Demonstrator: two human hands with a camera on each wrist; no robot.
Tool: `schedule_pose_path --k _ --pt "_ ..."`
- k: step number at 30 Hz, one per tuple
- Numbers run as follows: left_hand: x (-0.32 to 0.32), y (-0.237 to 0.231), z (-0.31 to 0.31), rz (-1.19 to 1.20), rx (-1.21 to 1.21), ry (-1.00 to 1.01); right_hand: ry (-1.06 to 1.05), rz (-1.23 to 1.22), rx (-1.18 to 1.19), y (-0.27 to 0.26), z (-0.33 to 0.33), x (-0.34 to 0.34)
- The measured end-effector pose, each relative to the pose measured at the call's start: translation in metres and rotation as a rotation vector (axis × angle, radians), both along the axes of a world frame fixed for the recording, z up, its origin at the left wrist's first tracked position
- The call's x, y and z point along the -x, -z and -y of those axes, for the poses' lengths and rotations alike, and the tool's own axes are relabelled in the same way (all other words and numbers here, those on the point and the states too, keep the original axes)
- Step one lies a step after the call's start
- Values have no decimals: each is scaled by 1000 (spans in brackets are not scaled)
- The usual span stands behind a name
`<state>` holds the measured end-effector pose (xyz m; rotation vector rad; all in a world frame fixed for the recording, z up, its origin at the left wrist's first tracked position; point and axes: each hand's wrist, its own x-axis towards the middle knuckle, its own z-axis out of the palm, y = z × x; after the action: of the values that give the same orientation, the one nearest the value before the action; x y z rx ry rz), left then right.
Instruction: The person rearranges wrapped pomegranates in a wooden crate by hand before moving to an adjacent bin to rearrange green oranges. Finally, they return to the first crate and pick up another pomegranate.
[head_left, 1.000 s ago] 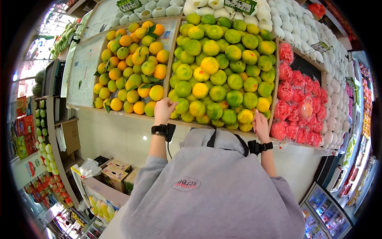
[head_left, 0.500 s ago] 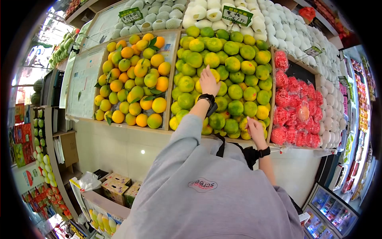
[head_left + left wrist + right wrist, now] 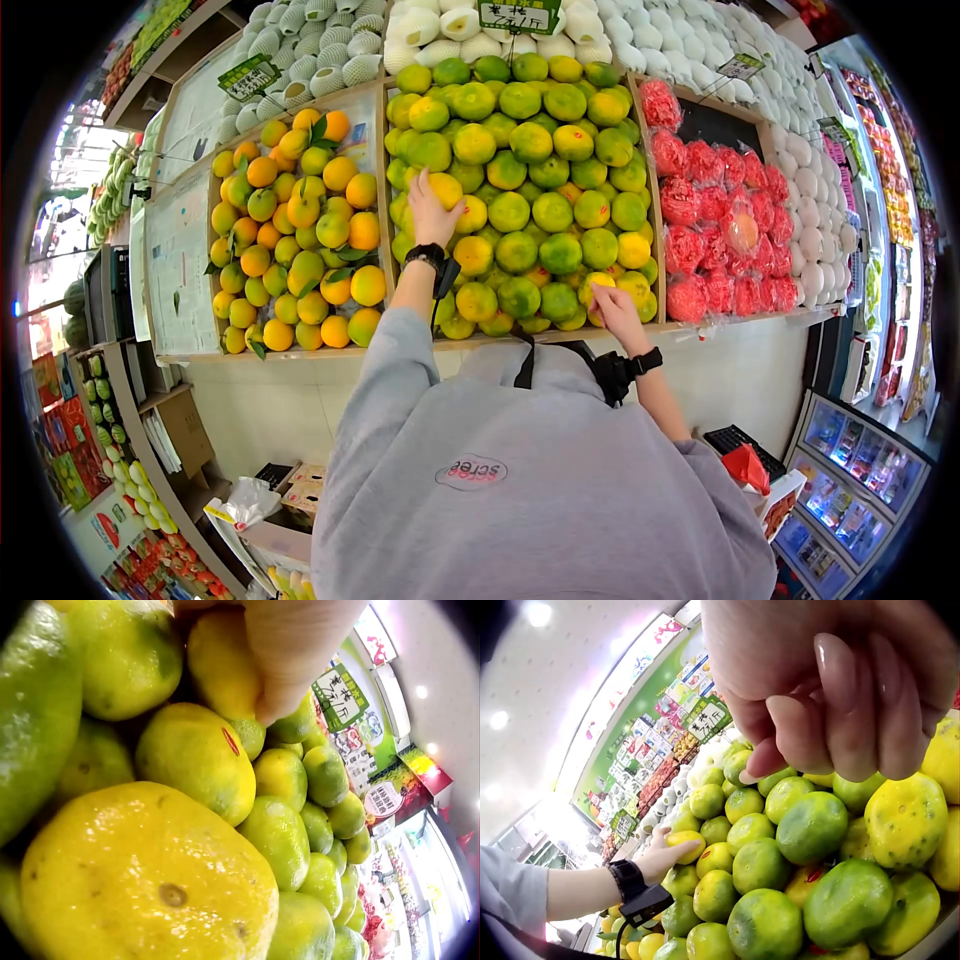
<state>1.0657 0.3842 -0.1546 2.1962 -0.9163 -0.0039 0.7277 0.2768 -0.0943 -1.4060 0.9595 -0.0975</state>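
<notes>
Green-and-yellow mandarins (image 3: pixel 515 250) are heaped in a wooden-edged bin. My left hand (image 3: pixel 432 212) reaches into the heap's left side and grips a yellow mandarin (image 3: pixel 440 188) between thumb and fingers. In the left wrist view the fingers cover part of that mandarin (image 3: pixel 220 664), with a red-stickered mandarin (image 3: pixel 196 761) beside it and a large yellow mandarin (image 3: pixel 150 877) closer to the camera. My right hand (image 3: pixel 618 315) hovers over the bin's front right, fingers loosely curled and holding nothing. Green mandarins (image 3: pixel 814 829) lie just below it in the right wrist view.
Oranges with leaves (image 3: pixel 300 225) fill the bin on the left. Red-wrapped fruits (image 3: pixel 710 215) lie in the bin on the right. Pale fruit in foam nets (image 3: pixel 330 50) and a green price sign (image 3: pixel 520 15) stand behind. A wooden front edge (image 3: pixel 480 342) borders the bins.
My left hand went from the bin's front left corner into the heap and now grips a yellow mandarin. The right hand stays near the front right. The head view has shifted.
</notes>
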Motion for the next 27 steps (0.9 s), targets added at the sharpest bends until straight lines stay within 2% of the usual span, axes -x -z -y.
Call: schedule_pose_path --k 7,12,19,22,26,27 --pt "8 8 -3 -89 122 -132 -35 8 -33 -4 -8 -12" --pt "5 7 2 -84 147 -58 -5 -26 -38 2 -13 -1" --pt "-2 -10 3 97 -351 -66 -28 -96 -28 17 -22 9" --pt "-4 -10 2 115 -335 -34 -33 -128 14 22 -27 13" --pt "-1 -2 -6 104 -174 -12 -13 -176 65 22 -37 19" --pt "1 3 -6 169 -160 -21 -5 -190 66 21 -40 22"
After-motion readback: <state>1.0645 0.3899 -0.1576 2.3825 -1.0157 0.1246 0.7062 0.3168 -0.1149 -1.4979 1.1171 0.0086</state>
